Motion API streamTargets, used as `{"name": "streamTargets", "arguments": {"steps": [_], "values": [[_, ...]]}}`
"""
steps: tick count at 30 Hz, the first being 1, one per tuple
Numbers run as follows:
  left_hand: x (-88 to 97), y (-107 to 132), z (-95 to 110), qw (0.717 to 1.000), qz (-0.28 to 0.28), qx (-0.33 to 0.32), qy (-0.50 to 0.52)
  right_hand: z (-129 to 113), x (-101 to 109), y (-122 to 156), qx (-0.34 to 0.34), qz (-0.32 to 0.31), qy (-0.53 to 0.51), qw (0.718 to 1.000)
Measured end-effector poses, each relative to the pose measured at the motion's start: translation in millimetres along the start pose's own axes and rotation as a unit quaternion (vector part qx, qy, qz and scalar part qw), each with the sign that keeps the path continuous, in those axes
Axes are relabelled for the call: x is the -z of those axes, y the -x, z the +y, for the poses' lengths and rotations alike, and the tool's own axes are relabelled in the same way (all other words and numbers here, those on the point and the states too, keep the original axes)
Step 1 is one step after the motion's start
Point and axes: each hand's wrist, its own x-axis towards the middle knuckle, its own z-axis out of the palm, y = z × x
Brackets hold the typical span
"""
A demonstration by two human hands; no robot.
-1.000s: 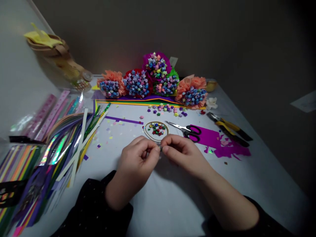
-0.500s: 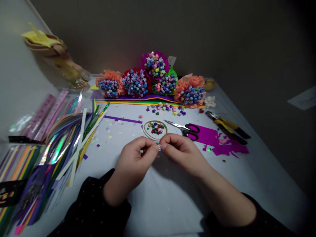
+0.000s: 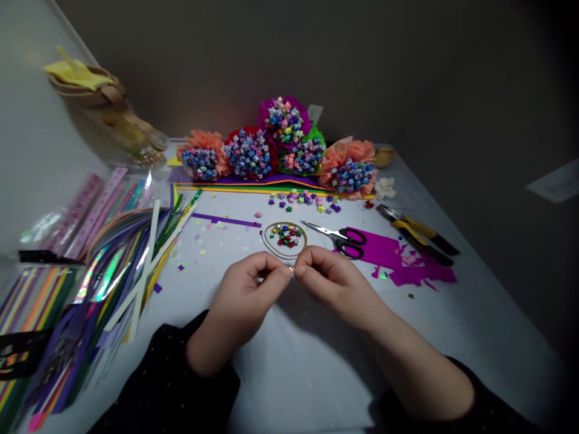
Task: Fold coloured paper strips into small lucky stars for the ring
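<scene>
Upper garment: a black long-sleeved top, its left sleeve (image 3: 181, 380) and right sleeve (image 3: 488, 410) both flecked with small pale dots, most plainly on the left. The left cuff ends close to the wrist, while the right cuff ends much farther up the forearm. The left hand (image 3: 251, 292) and right hand (image 3: 332, 283) are bare, as are both forearms beyond the cuffs.

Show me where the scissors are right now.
In the head view, the scissors lie just beyond the right hand, blades toward the ring of paper stars, handles at the edge of the purple paper.
</scene>
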Motion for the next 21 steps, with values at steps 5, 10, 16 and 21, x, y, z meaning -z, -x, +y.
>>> {"name": "streamTargets", "arguments": {"steps": [5, 10, 16, 21], "values": [[-3.5, 3.4, -3.9, 0.996, 0.047, -0.048, -0.066, 0.9, -3.7, 0.6, 0.004, 0.026, 0.024, 0.999], [-6.5, 3.4, -8.6, 0.986, 0.079, -0.083, -0.123, 2.7, -9.4, 0.2, -0.014, 0.053, 0.009, 0.998], [-3.6, 0.9, -6.3, 0.998, 0.029, -0.033, -0.039, -0.6, -6.9, 0.7, -0.024, 0.01, -0.015, 1.0], [0.9, 0.6, -0.5, 1.0, 0.007, -0.015, -0.01, -3.4, -2.1, 1.8, -0.024, -0.021, -0.044, 0.999]]}}
